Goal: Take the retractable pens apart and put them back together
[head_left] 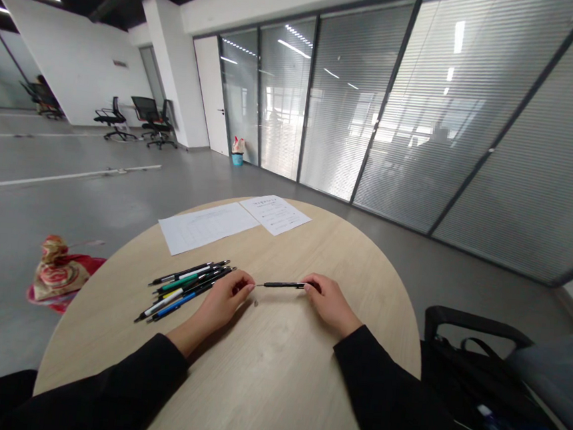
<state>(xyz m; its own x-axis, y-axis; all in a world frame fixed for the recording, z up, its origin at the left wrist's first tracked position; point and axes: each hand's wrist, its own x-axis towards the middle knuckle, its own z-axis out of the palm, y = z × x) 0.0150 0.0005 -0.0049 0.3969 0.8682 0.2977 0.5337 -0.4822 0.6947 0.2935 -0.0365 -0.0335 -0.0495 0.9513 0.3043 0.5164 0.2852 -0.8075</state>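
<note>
A slim black pen [283, 284] is held level just above the table, its thin pale tip pointing left. My right hand [329, 303] is closed around its right end, with thumb and fingers pinched together. At the other end, my left hand [229, 297] pinches the thin tip between thumb and forefinger; whether a separate thin piece sits there is too small to tell. Below the left fingertips a tiny dark piece [255, 303] lies on the wood. Beside my left hand rests a loose pile of several pens [179, 289], black, white, green, yellow and blue, partly hidden by that hand.
Two printed sheets, a left one [205, 224] and a right one [276, 214], lie at the far side of the round wooden table [271, 388]. A red and beige bag [60, 275] is left of the table. A black chair [477, 325] with items stands at right.
</note>
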